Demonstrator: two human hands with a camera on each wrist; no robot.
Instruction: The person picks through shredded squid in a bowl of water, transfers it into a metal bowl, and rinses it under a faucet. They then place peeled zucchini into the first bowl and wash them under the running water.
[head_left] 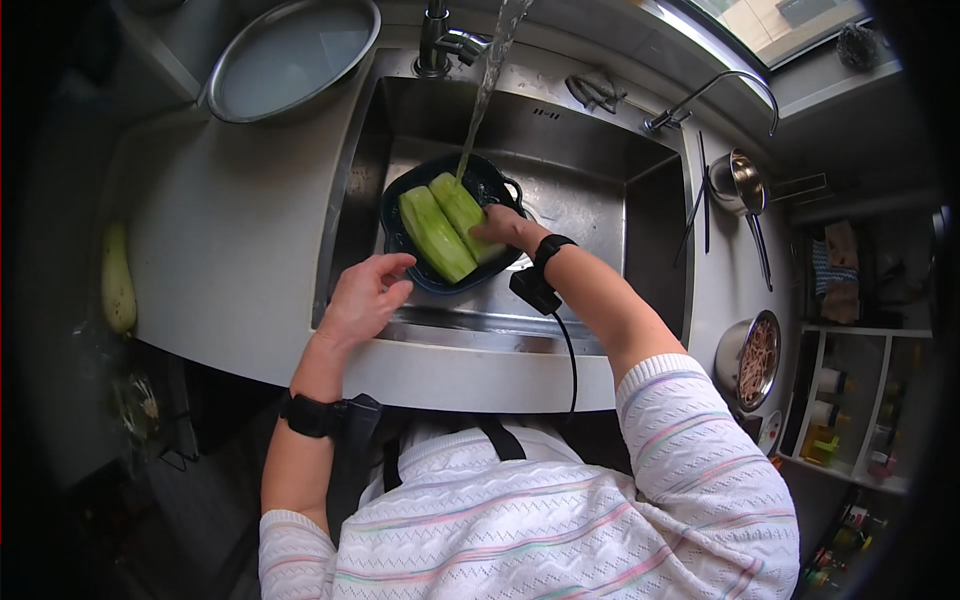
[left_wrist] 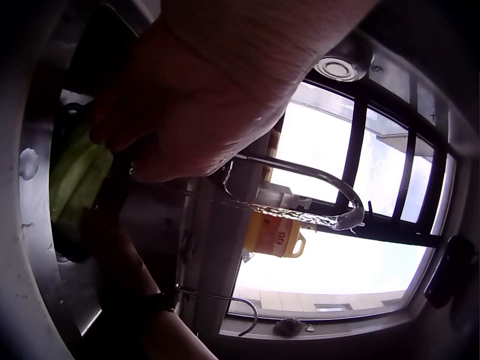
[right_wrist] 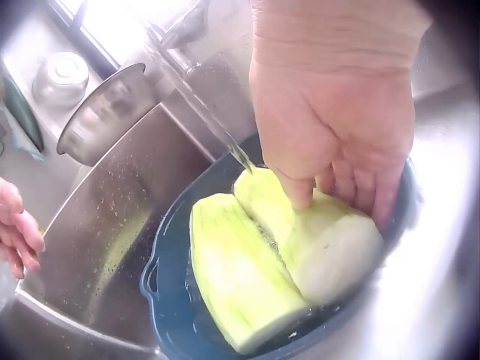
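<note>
Two peeled light-green gourd pieces lie side by side in a dark blue basin point(right_wrist: 171, 247) inside the sink. A stream of water falls onto the far end of the right gourd piece point(right_wrist: 330, 251). My right hand point(right_wrist: 337, 127) grips that piece from above, its thumb on the near side and the fingers curled over the other. The left gourd piece point(head_left: 436, 236) rests untouched. My left hand point(head_left: 368, 296) hovers by the basin's left rim, fingers loosely bent and holding nothing. In the left wrist view this hand is dark and partly hides the gourds.
The steel sink point(head_left: 590, 220) surrounds the basin, with a running faucet point(head_left: 436, 45) behind. A large metal bowl point(head_left: 292, 60) stands back left; a whole gourd point(head_left: 118, 278) lies far left. On the right counter are a saucepan point(head_left: 738, 182), chopsticks point(head_left: 704, 200) and a bowl of meat strips point(head_left: 749, 360).
</note>
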